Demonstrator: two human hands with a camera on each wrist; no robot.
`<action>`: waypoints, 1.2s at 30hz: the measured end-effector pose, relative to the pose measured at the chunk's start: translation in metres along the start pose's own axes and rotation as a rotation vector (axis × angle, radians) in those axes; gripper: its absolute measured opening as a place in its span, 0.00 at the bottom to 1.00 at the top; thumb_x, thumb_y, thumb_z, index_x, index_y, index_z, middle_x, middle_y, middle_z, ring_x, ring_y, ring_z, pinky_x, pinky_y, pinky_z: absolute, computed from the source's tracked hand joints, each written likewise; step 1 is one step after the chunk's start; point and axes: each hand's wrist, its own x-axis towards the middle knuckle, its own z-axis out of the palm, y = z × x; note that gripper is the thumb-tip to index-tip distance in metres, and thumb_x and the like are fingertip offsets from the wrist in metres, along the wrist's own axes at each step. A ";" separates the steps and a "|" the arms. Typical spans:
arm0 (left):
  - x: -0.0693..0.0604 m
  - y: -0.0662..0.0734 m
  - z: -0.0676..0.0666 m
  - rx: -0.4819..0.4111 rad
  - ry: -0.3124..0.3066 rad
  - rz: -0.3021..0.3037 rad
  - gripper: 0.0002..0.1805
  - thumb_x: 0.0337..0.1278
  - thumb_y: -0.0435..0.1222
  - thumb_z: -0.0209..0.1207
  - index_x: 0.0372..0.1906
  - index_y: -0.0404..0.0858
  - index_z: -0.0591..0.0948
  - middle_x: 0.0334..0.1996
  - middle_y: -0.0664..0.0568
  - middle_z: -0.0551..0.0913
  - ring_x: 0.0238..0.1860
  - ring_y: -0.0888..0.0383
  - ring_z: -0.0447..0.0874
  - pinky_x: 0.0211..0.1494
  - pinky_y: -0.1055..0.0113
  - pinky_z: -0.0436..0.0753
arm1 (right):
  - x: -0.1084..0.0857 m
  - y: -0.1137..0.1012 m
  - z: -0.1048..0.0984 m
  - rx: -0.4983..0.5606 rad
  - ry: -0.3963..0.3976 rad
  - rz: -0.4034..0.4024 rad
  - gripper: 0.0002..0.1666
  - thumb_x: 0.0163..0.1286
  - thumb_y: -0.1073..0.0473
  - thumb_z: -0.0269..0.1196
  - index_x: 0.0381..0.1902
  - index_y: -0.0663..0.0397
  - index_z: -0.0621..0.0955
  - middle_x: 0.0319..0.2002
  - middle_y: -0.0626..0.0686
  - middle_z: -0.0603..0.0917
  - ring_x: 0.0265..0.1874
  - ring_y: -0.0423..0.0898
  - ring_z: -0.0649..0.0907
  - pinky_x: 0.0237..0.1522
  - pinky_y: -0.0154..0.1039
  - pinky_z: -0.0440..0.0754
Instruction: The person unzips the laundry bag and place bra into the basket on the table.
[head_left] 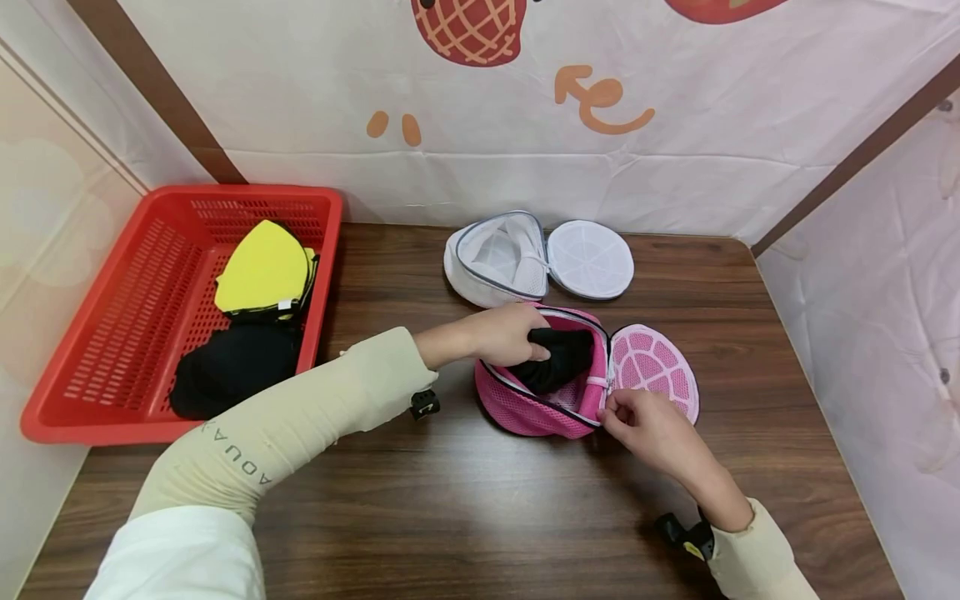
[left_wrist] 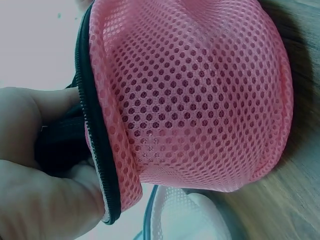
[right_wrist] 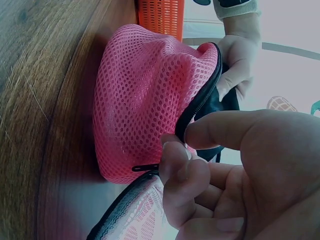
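A pink mesh laundry bag point(head_left: 517, 410) stands on the table, its round lid point(head_left: 654, 367) folded out to the right. My left hand point(head_left: 504, 335) reaches over the bag's far left rim and grips a black cloth item point(head_left: 566, 357) inside the opening. Some of those fingers are hidden in the bag. At the near right of the opening, my right hand point(head_left: 654, 429) pinches the zippered rim point(right_wrist: 197, 102) between thumb and index finger. Beside these fingertips hangs the dark zip pull point(right_wrist: 145, 167). The left wrist view shows the bag's mesh side point(left_wrist: 195, 95) close up.
Behind the pink bag sits a white mesh laundry bag point(head_left: 480, 282) with its lid point(head_left: 591, 258) laid open. A red plastic basket point(head_left: 105, 333) at the left holds a yellow item point(head_left: 262, 267) with black edging and a black item point(head_left: 236, 367). White sheeting surrounds the table.
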 end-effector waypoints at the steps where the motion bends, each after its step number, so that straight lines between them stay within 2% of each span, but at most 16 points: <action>1: 0.000 0.000 -0.001 -0.012 0.003 0.001 0.08 0.70 0.35 0.61 0.34 0.39 0.84 0.25 0.58 0.77 0.31 0.65 0.72 0.43 0.71 0.77 | 0.000 0.000 0.000 0.000 0.000 0.001 0.12 0.69 0.61 0.66 0.24 0.46 0.79 0.17 0.42 0.71 0.19 0.38 0.70 0.19 0.33 0.67; 4: -0.001 -0.001 -0.005 -0.055 0.024 0.009 0.09 0.70 0.35 0.61 0.31 0.39 0.81 0.25 0.58 0.72 0.31 0.63 0.70 0.43 0.71 0.75 | 0.000 -0.001 -0.001 0.002 -0.003 0.004 0.13 0.69 0.61 0.66 0.24 0.46 0.78 0.17 0.42 0.71 0.19 0.39 0.69 0.19 0.33 0.67; 8: -0.003 -0.001 -0.008 -0.155 0.045 0.011 0.11 0.68 0.34 0.62 0.28 0.40 0.78 0.23 0.58 0.68 0.30 0.63 0.67 0.42 0.71 0.74 | 0.000 0.000 -0.001 0.001 -0.003 0.001 0.14 0.69 0.62 0.66 0.23 0.46 0.78 0.17 0.41 0.70 0.18 0.38 0.69 0.19 0.33 0.66; 14: -0.008 0.002 -0.012 -0.287 0.042 0.006 0.10 0.69 0.33 0.62 0.28 0.40 0.79 0.22 0.59 0.65 0.30 0.62 0.66 0.40 0.71 0.72 | -0.001 0.000 -0.001 0.017 -0.009 0.000 0.12 0.69 0.61 0.66 0.24 0.47 0.79 0.17 0.42 0.70 0.19 0.38 0.69 0.19 0.33 0.67; 22: -0.011 0.006 -0.018 -0.386 0.052 -0.001 0.07 0.69 0.33 0.61 0.34 0.36 0.83 0.26 0.58 0.71 0.35 0.63 0.69 0.45 0.71 0.73 | -0.001 0.001 -0.001 0.007 -0.010 0.017 0.12 0.69 0.59 0.66 0.25 0.47 0.79 0.17 0.42 0.71 0.18 0.40 0.70 0.19 0.34 0.69; 29: -0.015 0.010 -0.024 -0.525 0.047 -0.071 0.05 0.68 0.33 0.63 0.36 0.35 0.85 0.29 0.58 0.79 0.38 0.65 0.73 0.50 0.72 0.76 | -0.001 0.000 -0.002 0.004 0.009 0.012 0.12 0.69 0.60 0.66 0.24 0.47 0.79 0.16 0.42 0.71 0.18 0.39 0.69 0.19 0.34 0.68; 36: -0.022 0.013 -0.033 -0.587 0.028 -0.075 0.05 0.67 0.32 0.63 0.36 0.33 0.85 0.27 0.59 0.80 0.38 0.64 0.75 0.49 0.70 0.78 | -0.001 0.000 -0.002 0.006 0.011 0.001 0.12 0.69 0.61 0.66 0.24 0.46 0.79 0.16 0.42 0.70 0.18 0.38 0.69 0.19 0.34 0.67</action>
